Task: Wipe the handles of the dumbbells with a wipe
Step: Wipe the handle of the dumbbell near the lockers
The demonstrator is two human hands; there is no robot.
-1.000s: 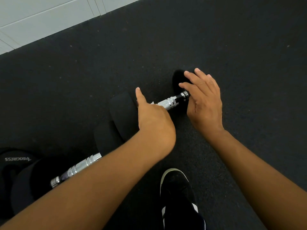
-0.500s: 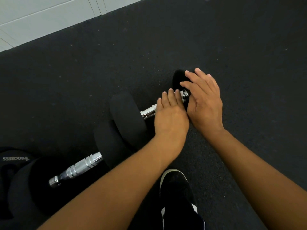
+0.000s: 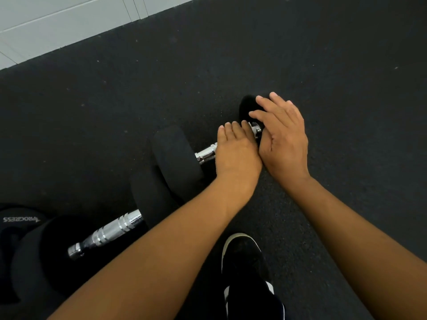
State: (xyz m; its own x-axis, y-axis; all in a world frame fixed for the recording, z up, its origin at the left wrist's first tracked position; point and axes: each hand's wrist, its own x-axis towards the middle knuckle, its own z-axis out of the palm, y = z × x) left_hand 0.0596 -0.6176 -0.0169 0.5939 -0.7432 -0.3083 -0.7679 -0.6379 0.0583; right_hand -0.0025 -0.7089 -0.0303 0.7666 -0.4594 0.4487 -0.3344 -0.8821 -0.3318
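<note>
Two black rubber-headed dumbbells with ribbed chrome handles sit on the dark speckled rubber gym floor (image 3: 300, 54), lined up end to end on a diagonal. I'm working on the farther, right-hand dumbbell (image 3: 178, 158). My left hand (image 3: 235, 153) is draped palm-down over its chrome handle (image 3: 206, 154), fingers together and curled over the bar, covering most of it so only a short shiny bit pokes out on the left next to the near head. Can't actually see the wipe, so no idea if it's under my palm or not. My right hand (image 3: 282, 137) is flat and relaxed, fingers loosely spread, resting on the small far head (image 3: 246, 106) of that dumbbell; its thumb edge touches my left hand.

The nearer, left-hand dumbbell (image 3: 111, 232) lies untouched at lower left, its handle fully showing, one head butted up against the other dumbbell's near head. A black weight with white lettering (image 3: 19, 219) sits at the far left edge. My black sneaker with the white sole (image 3: 245, 262) is planted near the bottom middle. White wall paneling (image 3: 57, 24) fills the far left corner.
</note>
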